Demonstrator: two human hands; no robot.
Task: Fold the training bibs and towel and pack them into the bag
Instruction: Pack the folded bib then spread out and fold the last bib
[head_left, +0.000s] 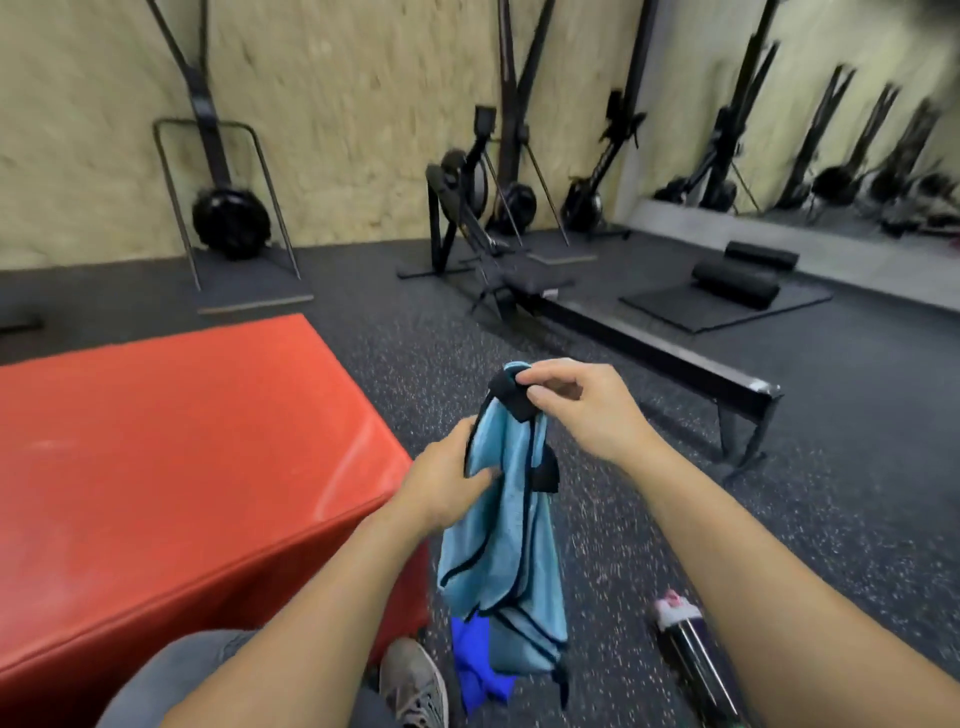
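A light blue towel with dark edging hangs in front of me over the floor. My right hand pinches its top corner, where a black tab shows. My left hand grips the towel's left edge a little lower. Behind the towel's bottom end, a bright blue bib lies crumpled on the floor. No bag is in view.
A red padded box stands at my left, its corner close to my left hand. A bottle lies on the speckled floor under my right forearm. A rowing machine stretches across the floor ahead. My shoe is beside the bib.
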